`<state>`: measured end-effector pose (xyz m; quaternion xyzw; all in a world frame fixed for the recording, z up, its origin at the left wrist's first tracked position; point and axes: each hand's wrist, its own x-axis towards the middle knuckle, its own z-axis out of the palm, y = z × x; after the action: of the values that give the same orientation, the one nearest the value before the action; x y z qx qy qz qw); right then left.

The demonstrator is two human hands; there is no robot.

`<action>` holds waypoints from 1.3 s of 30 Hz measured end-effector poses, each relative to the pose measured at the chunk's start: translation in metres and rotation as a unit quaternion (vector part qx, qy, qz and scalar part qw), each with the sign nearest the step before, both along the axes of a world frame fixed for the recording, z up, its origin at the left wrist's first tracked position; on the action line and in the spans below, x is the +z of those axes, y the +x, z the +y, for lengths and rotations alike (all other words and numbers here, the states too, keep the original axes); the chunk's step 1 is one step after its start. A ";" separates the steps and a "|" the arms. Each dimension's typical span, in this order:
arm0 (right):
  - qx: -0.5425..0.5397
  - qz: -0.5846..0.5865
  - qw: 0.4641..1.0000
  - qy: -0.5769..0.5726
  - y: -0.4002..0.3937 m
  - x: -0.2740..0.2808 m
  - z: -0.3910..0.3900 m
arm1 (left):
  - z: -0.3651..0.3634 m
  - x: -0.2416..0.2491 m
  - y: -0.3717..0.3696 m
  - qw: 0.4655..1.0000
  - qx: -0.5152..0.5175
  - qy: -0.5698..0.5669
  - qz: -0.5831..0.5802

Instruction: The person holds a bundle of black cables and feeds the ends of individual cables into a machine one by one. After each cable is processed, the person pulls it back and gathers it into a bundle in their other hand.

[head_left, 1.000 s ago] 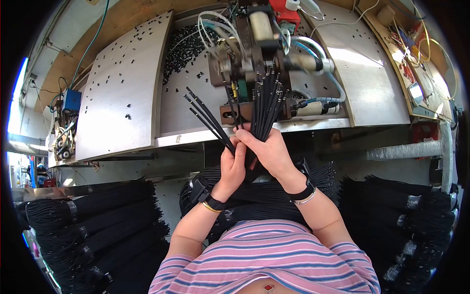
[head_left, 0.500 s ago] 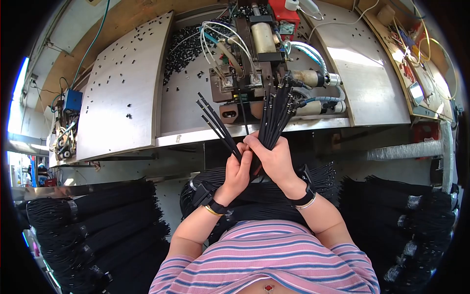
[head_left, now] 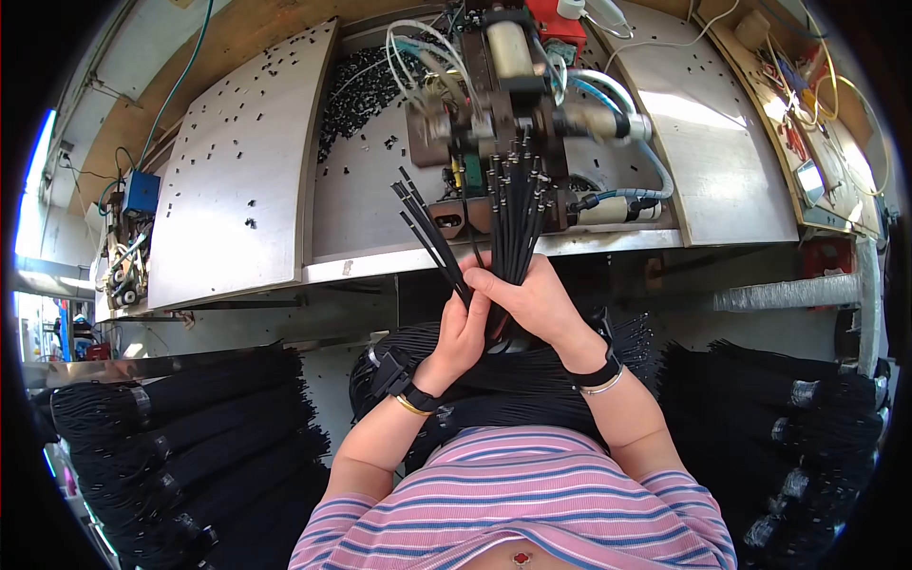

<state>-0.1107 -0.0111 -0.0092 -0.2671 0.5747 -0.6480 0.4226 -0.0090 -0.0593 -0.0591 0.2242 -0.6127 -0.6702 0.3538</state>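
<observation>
My left hand (head_left: 463,332) is closed around a few thin black cables (head_left: 429,231) that fan up to the left. My right hand (head_left: 534,302) grips a thicker bundle of black cables (head_left: 514,214) with shiny metal tips pointing up. Thumb and fingers of the right hand also pinch a single black cable (head_left: 469,217), which runs up to the pneumatic machine (head_left: 467,131). Whether its tip is inside the machine is hidden. Both hands touch each other just in front of the bench edge. The machine's upper part is smeared by motion.
Small black pieces (head_left: 366,100) lie heaped left of the machine and scattered over the metal bench (head_left: 228,190). Air hoses (head_left: 608,90) loop at the right. Large bundles of black cable (head_left: 209,427) hang at the left, with more cable bundles (head_left: 741,408) at the right and across my lap.
The right hand's bundle has swung left and more upright, and the hand has shifted slightly left. Upper parts of the machine have shifted and blurred. The left hand has barely moved.
</observation>
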 end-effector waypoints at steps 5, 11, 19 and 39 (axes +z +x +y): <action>-0.010 0.020 1.000 -0.001 0.002 -0.001 0.004 | -0.010 -0.008 0.010 0.998 -0.051 -0.029 -0.019; -0.104 -0.018 0.994 -0.001 0.016 -0.003 0.021 | -0.004 -0.013 0.019 0.989 -0.133 -0.020 -0.065; -0.074 -0.019 0.997 -0.005 0.011 -0.005 0.010 | -0.006 -0.018 0.013 0.995 -0.047 -0.082 -0.031; -0.054 -0.014 0.998 -0.008 0.010 0.001 0.012 | -0.002 -0.001 0.009 0.998 -0.066 -0.011 -0.007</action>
<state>-0.1003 0.0012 -0.0082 -0.2299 0.5768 -0.6781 0.3933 -0.0003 -0.0615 -0.0602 0.1838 -0.6362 -0.6835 0.3071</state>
